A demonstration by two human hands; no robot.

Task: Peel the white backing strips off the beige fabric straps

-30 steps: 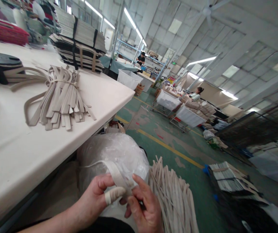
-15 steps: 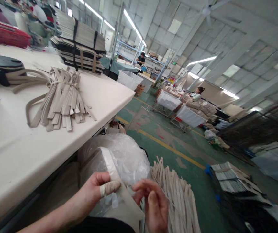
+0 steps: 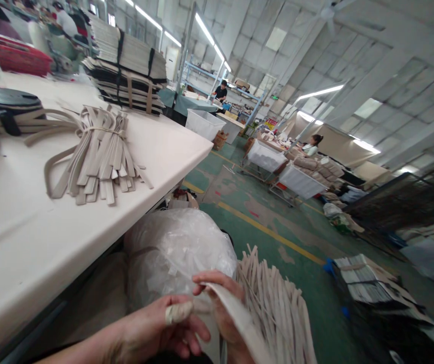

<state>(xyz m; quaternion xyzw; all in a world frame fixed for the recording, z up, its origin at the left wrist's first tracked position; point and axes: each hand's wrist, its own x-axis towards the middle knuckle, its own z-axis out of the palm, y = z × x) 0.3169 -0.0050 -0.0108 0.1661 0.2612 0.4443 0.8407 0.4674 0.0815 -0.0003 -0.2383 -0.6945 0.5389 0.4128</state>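
Note:
Low in the picture both hands meet on one beige strap. My left hand, with a taped thumb, closes its fingers on the strap's near part. My right hand pinches the strap's upper edge; most of that hand is hidden behind the strap. Just to the right stands a bundle of loose beige straps. Behind the hands sits a clear plastic bag, stuffed full.
A white table runs along the left, bearing a tied bundle of straps, a black lid and strapped stacks of flat pieces. White bins and seated people are beyond on the green floor. More stacks lie at right.
The strap has been pulled down and to the right across my hands. My left hand has dropped lower; my right hand has risen to grip the strap's top edge.

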